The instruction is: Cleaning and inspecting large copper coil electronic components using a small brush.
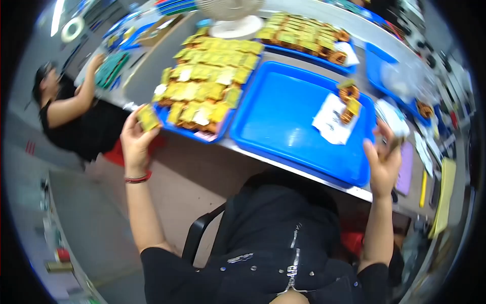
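At nine o'clock our left hand (134,144) pinches a small yellow-wrapped coil (148,117) by its edges, seemingly light and stiff, while our right hand (383,163) hovers open-fingered beside the blue tray (283,121).

Workshop with a long grey tabletop (298,61)
A pale grey floor (96,223) spreads toward seven o'clock; a black metal chair arm (200,230) sits at six; a bright ceiling strip light (57,15) glows at eleven.

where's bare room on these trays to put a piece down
The near blue tray is mostly bare, from its left rim to the white paper and coils at right. The left tray is packed with yellow pieces.
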Tool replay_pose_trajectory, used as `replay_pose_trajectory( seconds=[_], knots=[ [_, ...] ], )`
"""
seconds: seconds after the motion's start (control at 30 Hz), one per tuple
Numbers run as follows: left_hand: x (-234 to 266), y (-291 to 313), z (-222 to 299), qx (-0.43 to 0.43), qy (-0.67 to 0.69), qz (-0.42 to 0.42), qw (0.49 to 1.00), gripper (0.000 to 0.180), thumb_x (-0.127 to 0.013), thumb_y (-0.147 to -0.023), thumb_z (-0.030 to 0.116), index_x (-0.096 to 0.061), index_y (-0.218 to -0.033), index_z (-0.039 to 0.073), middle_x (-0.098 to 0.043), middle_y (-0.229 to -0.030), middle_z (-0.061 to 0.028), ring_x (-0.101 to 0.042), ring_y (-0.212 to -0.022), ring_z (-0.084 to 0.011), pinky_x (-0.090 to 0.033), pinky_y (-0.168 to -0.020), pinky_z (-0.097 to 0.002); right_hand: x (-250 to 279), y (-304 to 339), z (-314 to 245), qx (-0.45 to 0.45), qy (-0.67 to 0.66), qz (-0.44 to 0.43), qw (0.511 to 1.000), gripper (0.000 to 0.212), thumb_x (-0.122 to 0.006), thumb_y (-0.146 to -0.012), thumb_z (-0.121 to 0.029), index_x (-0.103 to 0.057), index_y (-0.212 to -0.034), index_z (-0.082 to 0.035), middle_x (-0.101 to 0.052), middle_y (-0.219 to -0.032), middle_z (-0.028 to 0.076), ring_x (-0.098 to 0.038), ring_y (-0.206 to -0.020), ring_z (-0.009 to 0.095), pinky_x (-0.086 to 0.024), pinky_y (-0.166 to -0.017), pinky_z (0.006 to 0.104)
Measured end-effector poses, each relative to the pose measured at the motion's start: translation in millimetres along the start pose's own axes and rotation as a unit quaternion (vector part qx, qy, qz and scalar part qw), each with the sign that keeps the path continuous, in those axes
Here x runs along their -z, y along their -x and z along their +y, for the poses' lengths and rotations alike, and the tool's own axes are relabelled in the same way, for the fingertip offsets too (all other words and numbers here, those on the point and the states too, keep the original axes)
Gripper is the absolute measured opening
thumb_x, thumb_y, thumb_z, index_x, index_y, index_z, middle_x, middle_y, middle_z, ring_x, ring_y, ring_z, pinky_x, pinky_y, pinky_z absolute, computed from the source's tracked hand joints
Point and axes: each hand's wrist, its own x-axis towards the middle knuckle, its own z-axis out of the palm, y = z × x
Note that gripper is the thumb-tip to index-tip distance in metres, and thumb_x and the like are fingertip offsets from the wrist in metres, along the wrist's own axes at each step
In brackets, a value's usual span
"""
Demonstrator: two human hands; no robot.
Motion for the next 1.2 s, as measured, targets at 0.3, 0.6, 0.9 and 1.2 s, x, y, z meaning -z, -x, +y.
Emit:
replay_pose_trajectory(
  seconds=[0.3,0.6,0.9,1.2],
  knots=[
    [22.5,-54.5,-36.7,0.092,-0.033,-0.203,0.974,0.065,-0.06,-0.067,-0.007,-0.038,-0.128,-0.003,-0.048,-0.124,-0.0097,-0.047,-0.114,-0.0178,-0.036,-0.098,-0.03,4.2,-70.6,41.8,-0.086,0.089,-0.043,0.991,0.056,-0.075,-0.067,-0.011,-0.051,-0.117,-0.003,-0.051,-0.099,0.001,-0.044,-0.068,0.003,-0.038,-0.059,0.016],
    [-2.1,-34.8,-36.9,0.02,-0.192,-0.233,0.953,0.088,-0.045,-0.058,-0.011,-0.017,-0.14,0.005,-0.031,-0.136,-0.0141,-0.028,-0.128,-0.0226,-0.021,-0.104,-0.0288,-22.7,-86.3,76.2,0.004,0.306,-0.179,0.935,0.068,-0.081,-0.055,-0.022,-0.052,-0.113,-0.002,-0.056,-0.109,0.015,-0.055,-0.102,0.026,-0.042,-0.089,0.0337],
    [-27.1,-15.3,-18.7,-0.146,-0.363,-0.086,0.916,0.079,-0.049,-0.061,-0.006,-0.023,-0.136,0.002,-0.032,-0.134,-0.0154,-0.031,-0.125,-0.0273,-0.025,-0.103,-0.0344,-4.8,-54.7,4.5,-0.124,-0.077,-0.268,0.952,0.055,-0.081,-0.058,-0.006,-0.055,-0.105,-0.001,-0.058,-0.099,0.007,-0.057,-0.091,0.013,-0.047,-0.08,0.026],
    [-221.4,85.3,61.4,-0.207,-0.109,-0.251,0.939,0.082,-0.078,-0.061,0.015,-0.033,-0.128,-0.003,-0.044,-0.122,-0.0189,-0.045,-0.112,-0.0341,-0.038,-0.093,-0.0383,-33.4,-21.1,-29.5,-0.006,-0.221,-0.369,0.903,0.055,-0.083,-0.055,-0.015,-0.059,-0.104,-0.005,-0.056,-0.103,0.005,-0.051,-0.1,0.017,-0.039,-0.089,0.0307]
  ],
)
